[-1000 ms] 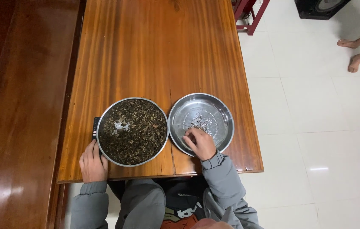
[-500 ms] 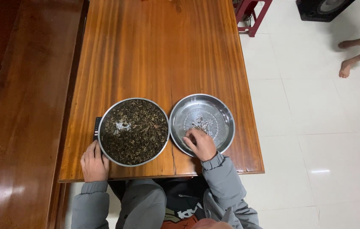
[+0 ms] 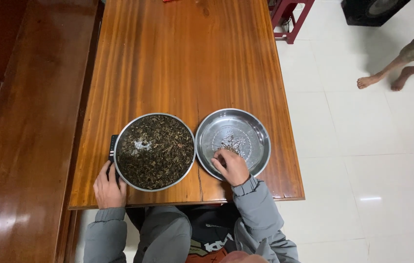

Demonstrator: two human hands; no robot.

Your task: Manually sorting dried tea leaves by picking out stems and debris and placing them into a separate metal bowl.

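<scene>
Two round metal pans sit side by side near the front edge of a wooden table (image 3: 187,58). The left pan (image 3: 124,132) is full of dark dried leaves (image 3: 155,152). The right pan (image 3: 260,131) is nearly bare, with a small heap of bits (image 3: 232,142) in its middle. My right hand (image 3: 231,166) rests inside the right pan, fingers curled at the small heap. My left hand (image 3: 108,187) grips the left pan's near-left rim, beside a dark flat object (image 3: 113,146) under the rim.
A long wooden bench (image 3: 21,136) runs along the table's left side. White tiled floor (image 3: 363,185) lies to the right. Another person's bare feet (image 3: 380,80) stand at the upper right. A red metal frame (image 3: 289,14) is by the table's far right corner.
My hands and the pans have barely moved. The other person's feet at the upper right have stepped slightly.
</scene>
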